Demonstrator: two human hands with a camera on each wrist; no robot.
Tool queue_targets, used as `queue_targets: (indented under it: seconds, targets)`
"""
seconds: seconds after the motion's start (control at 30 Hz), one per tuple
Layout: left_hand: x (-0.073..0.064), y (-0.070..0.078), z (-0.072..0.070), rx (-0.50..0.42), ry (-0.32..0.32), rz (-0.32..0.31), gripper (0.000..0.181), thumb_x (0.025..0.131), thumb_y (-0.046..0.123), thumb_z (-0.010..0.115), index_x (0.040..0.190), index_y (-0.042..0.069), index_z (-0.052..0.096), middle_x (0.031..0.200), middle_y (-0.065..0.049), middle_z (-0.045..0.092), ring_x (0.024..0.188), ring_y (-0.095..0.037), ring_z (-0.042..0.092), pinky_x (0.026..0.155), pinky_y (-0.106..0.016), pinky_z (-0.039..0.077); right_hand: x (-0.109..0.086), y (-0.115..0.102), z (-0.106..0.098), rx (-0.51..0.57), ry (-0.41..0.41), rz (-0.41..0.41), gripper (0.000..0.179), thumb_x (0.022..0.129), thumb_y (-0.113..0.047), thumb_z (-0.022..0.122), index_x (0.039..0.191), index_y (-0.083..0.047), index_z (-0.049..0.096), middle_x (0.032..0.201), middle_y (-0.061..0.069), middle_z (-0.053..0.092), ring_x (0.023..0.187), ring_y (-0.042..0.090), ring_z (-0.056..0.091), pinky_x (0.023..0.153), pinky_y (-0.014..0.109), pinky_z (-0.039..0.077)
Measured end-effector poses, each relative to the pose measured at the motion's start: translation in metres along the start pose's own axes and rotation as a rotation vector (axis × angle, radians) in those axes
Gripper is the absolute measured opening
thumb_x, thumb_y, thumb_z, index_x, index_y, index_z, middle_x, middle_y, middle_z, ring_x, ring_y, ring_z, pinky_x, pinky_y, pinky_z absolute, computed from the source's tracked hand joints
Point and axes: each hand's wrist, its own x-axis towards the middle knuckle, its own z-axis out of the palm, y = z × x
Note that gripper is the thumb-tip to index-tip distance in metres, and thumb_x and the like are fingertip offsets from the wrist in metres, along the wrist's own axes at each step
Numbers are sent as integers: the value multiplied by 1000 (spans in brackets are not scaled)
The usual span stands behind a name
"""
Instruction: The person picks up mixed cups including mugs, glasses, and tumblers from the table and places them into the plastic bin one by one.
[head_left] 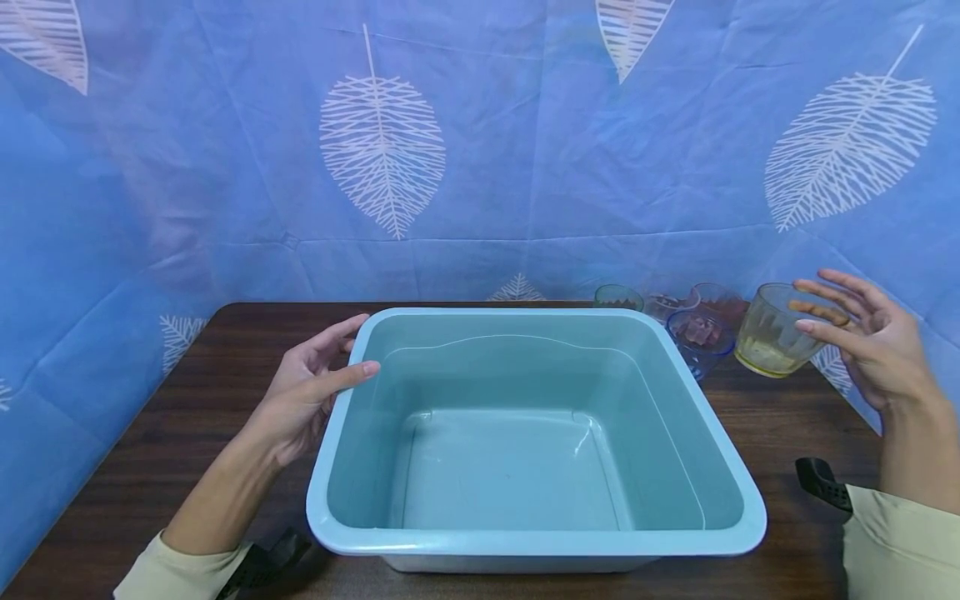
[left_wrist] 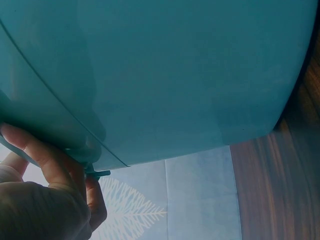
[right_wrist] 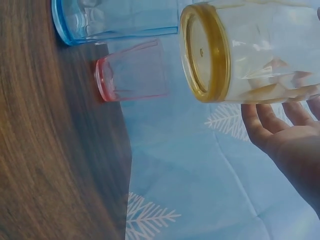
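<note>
A large light-blue plastic basin (head_left: 510,467) stands upright on the dark wooden table, with nothing in it. At its left rim my left hand (head_left: 303,392) grips the edge, thumb on top and fingers outside below; the left wrist view shows the basin's outer wall (left_wrist: 175,75) beside the hand (left_wrist: 45,195). On the far right my right hand (head_left: 873,333) holds a clear drinking glass with a yellow base (head_left: 772,333), slightly tilted. In the right wrist view the glass's yellow base (right_wrist: 217,55) appears raised off the table, fingers (right_wrist: 260,125) at its side.
Behind the basin's far right corner stand a green-tinted glass (head_left: 618,297), a blue-rimmed glass (head_left: 701,337), a clear glass (head_left: 663,307) and a reddish glass (head_left: 720,302). A blue cloth with white leaf prints (head_left: 480,167) hangs behind the table (head_left: 195,408).
</note>
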Motion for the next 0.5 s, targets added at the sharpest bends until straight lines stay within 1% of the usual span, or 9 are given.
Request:
queue_targets:
  seconds: [0.1,0.33,0.5]
  targets:
    - [-1,0,0,-1,1,3,66,96,-1,69,155,2,41,114,-11,53,76,-13,74,71,-40,66,0,-2,2,11,-7,-12,66,95,25,52,153,-6,43,138,2,62,112,10,68,84,14,57]
    - [0,-2,-1,-2,-4,5,66,96,-1,69,155,2,41,113,-11,53,79,-14,75,72,-42,66,0,-5,5,-13,-8,-18,65,95,24,51,153,-6,45,137,0,64,113,10,67,84,14,56]
    - [1,-2,-1,10,-2,5,66,96,-1,70,156,3,41,113,-11,53,79,-15,75,73,-43,66,1,-6,6,5,-25,-34,65,95,25,50,153,-3,44,137,2,65,113,11,68,86,14,57]
